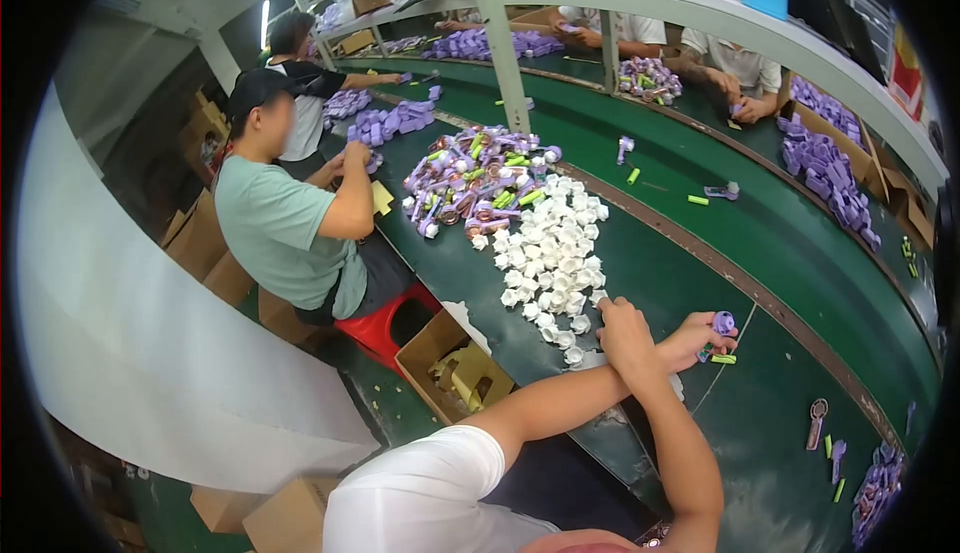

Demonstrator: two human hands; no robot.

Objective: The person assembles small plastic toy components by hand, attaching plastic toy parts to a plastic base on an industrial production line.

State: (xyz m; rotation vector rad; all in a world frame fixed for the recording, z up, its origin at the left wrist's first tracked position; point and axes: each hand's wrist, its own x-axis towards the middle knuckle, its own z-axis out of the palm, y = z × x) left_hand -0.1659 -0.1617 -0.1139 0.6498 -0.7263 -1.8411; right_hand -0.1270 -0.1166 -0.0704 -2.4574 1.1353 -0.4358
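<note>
My forearms cross over the table. My left hand (690, 344), reaching out on the right, is closed round a purple plastic piece with a round head (723, 323). A lime-green stick (723, 359) shows just below its fingers. Crossing over the left arm, my right hand (627, 336) is at the near right edge of a heap of white flower-shaped pieces (550, 248). Its fingers are bent together beside a white piece, and what lies between the tips is hidden. Behind the white heap is a pile of purple assembled pieces with green sticks (470, 178).
On the right lie a brown-ringed piece (818, 423) and a purple heap (877, 493). Loose pieces dot the green belt (660, 168) beyond a brown rail. A seated co-worker (285, 213) is at left, near an open carton (450, 368). A post (497, 43) stands behind the piles.
</note>
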